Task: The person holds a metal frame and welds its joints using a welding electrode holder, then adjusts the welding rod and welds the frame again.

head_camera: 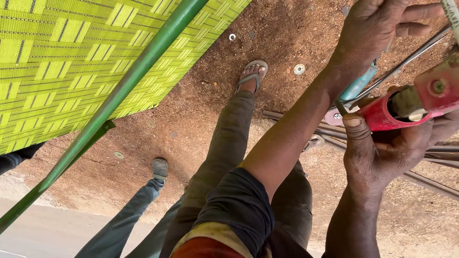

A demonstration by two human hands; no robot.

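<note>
Dark rolled sleeves [239,205] fill the bottom centre of the frame, and from them two bare forearms reach toward the upper right. At the right edge, the right hand [387,153] is clenched around a red tool [406,107], thumb pressed on its near end; the tool lies across the palm and runs toward the right edge, where a pink part with a bolt head shows. Above it, at the top right, the left hand [377,28] is closed on a thin metal rod [406,62] that slants from the frame's right edge down to the red tool's near end; a teal handle [358,86] sits just below that wrist, and I cannot tell whether the hand grips it too. Both hands are close together, the tool between them. Behind them, long metal bars [430,181] lie on the ground at the right. A green pole [124,91] crosses from the top centre to the lower left, edging a woven yellow-green mat [62,62] that covers the upper left. The ground is reddish-brown dirt [287,28] strewn with small washers [299,69]. A sandalled foot [252,74] shows at the top centre, and another person's shoe [160,168] and trouser leg at the lower left, where the dirt meets pale pavement [48,234].
</note>
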